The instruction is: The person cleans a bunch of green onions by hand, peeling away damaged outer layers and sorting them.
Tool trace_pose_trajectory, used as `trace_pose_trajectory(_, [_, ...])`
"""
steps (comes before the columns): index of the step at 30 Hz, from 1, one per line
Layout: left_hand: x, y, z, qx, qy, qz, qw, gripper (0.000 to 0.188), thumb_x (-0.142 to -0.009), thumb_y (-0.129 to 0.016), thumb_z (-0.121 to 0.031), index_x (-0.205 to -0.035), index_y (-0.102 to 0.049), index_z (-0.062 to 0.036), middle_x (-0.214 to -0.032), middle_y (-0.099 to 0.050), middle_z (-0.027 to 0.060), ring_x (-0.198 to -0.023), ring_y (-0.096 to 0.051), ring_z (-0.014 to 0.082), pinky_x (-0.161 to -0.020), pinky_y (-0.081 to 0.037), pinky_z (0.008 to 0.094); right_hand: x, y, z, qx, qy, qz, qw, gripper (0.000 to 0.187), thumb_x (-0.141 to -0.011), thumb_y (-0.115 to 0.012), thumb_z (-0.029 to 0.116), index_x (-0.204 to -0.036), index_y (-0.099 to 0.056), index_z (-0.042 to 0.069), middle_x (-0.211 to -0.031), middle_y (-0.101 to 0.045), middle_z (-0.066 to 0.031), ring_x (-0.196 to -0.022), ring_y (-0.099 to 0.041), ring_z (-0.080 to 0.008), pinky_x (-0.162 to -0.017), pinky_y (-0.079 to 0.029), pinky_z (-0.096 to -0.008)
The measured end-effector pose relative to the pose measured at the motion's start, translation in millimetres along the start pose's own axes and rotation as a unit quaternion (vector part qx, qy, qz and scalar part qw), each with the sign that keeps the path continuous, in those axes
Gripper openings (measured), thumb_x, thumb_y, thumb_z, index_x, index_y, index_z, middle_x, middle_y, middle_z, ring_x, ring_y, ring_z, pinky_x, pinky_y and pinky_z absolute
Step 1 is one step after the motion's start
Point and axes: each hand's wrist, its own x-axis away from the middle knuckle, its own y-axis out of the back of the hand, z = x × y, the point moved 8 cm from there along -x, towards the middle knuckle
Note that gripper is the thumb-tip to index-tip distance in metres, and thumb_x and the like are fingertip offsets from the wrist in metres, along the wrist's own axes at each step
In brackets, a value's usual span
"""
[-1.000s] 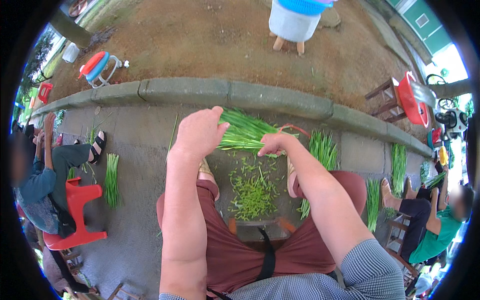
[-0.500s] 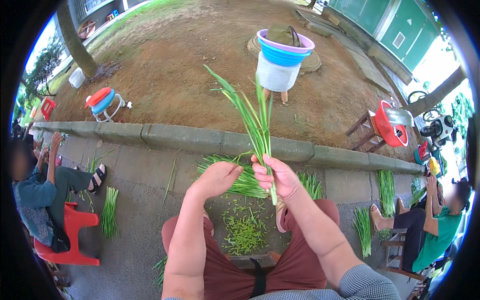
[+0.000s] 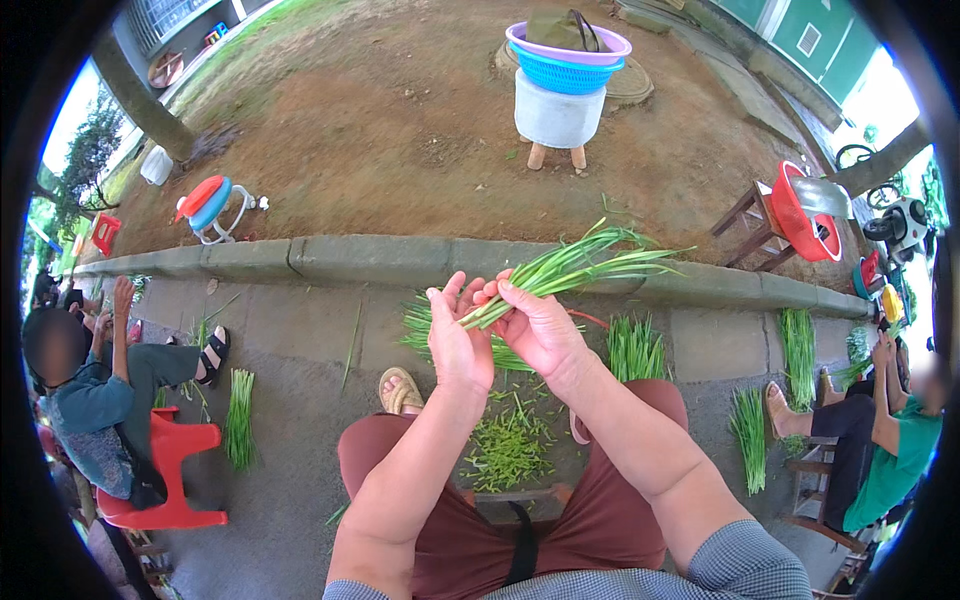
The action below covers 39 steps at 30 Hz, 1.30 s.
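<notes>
Your right hand (image 3: pixel 545 335) is clamped on a handful of green stalks (image 3: pixel 580 262) near their pale ends, thumb on top. Your left hand (image 3: pixel 462 345) has its fingers apart, palm turned up, right beside those ends; whether it touches them you can't tell from here. The leafy tips point away to your right, toward the curb (image 3: pixel 370 262).

Under your hands lies a loose pile (image 3: pixel 420 322), partly hidden, and nearer you, between your feet, a scatter of short clippings (image 3: pixel 508 445). A red strip (image 3: pixel 590 319) shows just beyond your right hand. By your right knee stands a bunch (image 3: pixel 634 350).

As far as you can judge, some trimming is done, given the clippings; the handful, pile and bunch look left to deal with, though how much of each is finished doesn't show.

Farther out, people sit on both sides with more bunches near them, and a blue basket (image 3: pixel 562 75) rests across the curb. You can read no writing or label anywhere.
</notes>
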Motion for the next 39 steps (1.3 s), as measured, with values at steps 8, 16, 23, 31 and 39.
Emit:
trace_pose_trajectory(8, [5.8,-9.7,4.4,-0.036,0.013,0.023,0.999,0.058,-0.100,-0.030,-0.051,-0.126,-0.049,-0.0029,-0.113,-0.059,0.0090,-0.106,-0.054,0.0218,-0.095,-0.041,0.0378,0.8,11.6,-9.2,0.019,-0.020,-0.071,0.997,0.014,-0.083,-0.071,0.010,-0.094,-0.063,0.008,-0.092,-0.065,-0.0036,-0.086,-0.062,-0.0157,-0.077,-0.049,-0.0315])
trace_pose_trajectory(16, [1.0,-12.8,-24.7,-0.259,-0.035,0.081,0.962,0.037,-0.096,-0.049,-0.042,-0.105,-0.064,-0.0089,-0.093,-0.062,-0.0016,-0.087,-0.054,0.0090,-0.076,-0.037,0.0257,-1.8,23.5,18.4,0.036,-0.007,-0.097,0.995,0.020,-0.081,-0.073,0.009,-0.097,-0.062,0.008,-0.086,-0.063,-0.0010,-0.081,-0.062,-0.0155,-0.075,-0.050,-0.0316])
trace_pose_trajectory(23, [7.8,-27.6,-17.9,-0.263,0.051,0.219,0.938,0.026,-0.095,-0.057,-0.022,-0.112,-0.063,-0.0027,-0.097,-0.066,0.0022,-0.083,-0.060,0.0096,-0.076,-0.048,0.0269,5.1,4.3,31.1,0.076,-0.019,-0.040,0.996,0.022,-0.080,-0.073,0.008,-0.098,-0.061,0.006,-0.088,-0.063,-0.0032,-0.082,-0.062,-0.0167,-0.074,-0.051,-0.0330])
trace_pose_trajectory(31, [8.2,-23.8,-5.9,-0.197,0.153,0.237,0.939,0.015,-0.090,-0.063,-0.010,-0.102,-0.064,-0.0003,-0.090,-0.066,0.0049,-0.075,-0.062,0.0118,-0.072,-0.052,0.0273,5.7,6.8,35.2,0.113,-0.037,-0.009,0.993,0.019,-0.083,-0.071,0.015,-0.097,-0.062,0.005,-0.089,-0.064,-0.0027,-0.082,-0.062,-0.0140,-0.074,-0.049,-0.0297])
trace_pose_trajectory(39, [-14.2,-4.6,-18.7,-0.277,0.071,0.179,0.941,0.006,-0.084,-0.068,-0.005,-0.088,-0.067,-0.0004,-0.075,-0.066,0.0046,-0.066,-0.061,0.0118,-0.065,-0.051,0.0249,2.2,13.7,62.5,0.159,0.046,-0.038,0.985,0.023,-0.092,-0.060,0.029,-0.094,-0.063,0.007,-0.088,-0.064,-0.0005,-0.081,-0.061,-0.0123,-0.073,-0.048,-0.0289])
